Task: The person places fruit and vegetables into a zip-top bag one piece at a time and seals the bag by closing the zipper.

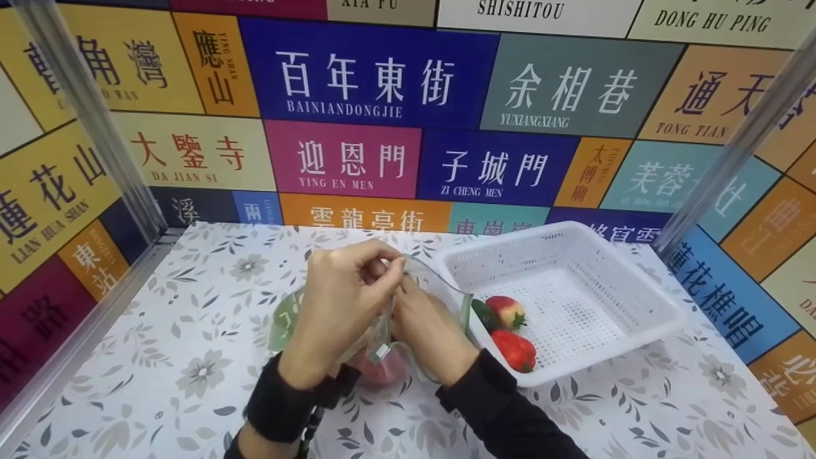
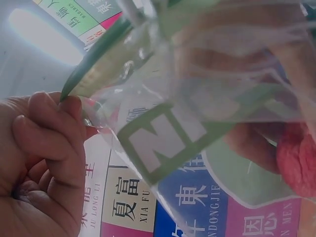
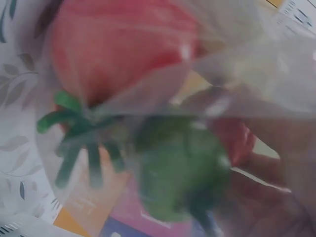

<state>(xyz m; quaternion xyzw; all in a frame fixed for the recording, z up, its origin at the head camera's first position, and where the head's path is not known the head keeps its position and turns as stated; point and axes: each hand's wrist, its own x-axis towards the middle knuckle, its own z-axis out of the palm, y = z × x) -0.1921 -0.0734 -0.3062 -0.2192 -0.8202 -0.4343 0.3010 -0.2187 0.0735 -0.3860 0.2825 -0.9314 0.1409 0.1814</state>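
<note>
Plastic bag: a clear zip bag (image 2: 163,140) with green print stands just below the centre of the head frame; a white letter N in a green box shows at the middle of the left wrist frame.
Left hand: just left of centre in the head frame, the left hand (image 1: 344,306) pinches the bag's rim between thumb and curled fingers.
Right hand: the right hand (image 1: 428,328), just right of the left one, reaches through the mouth into the bag; its fingertips are partly hidden, so I cannot tell whether they grip anything.
Red wrinkled piece: at the right edge of the left wrist frame, a red wrinkled piece (image 2: 300,160) lies right beside the right hand's fingers, seen through plastic.
Bagged produce: in the right wrist frame, a large red tomato-like piece (image 3: 123,44) fills the upper left, a green calyx (image 3: 79,131) below it; a green pepper-like piece (image 3: 180,173) sits lower centre, blurred by the plastic.
White basket: right of centre in the head frame, a perforated basket (image 1: 567,309) carries a red-and-yellow fruit (image 1: 505,311), a dark green piece (image 1: 486,314) and a red pepper-like piece (image 1: 515,350) along its left side.
Tablecloth: white floral cloth (image 1: 204,376) across the lower head frame.
Backdrop: coloured panels (image 1: 370,76) with Chinese lettering, across the top.
</note>
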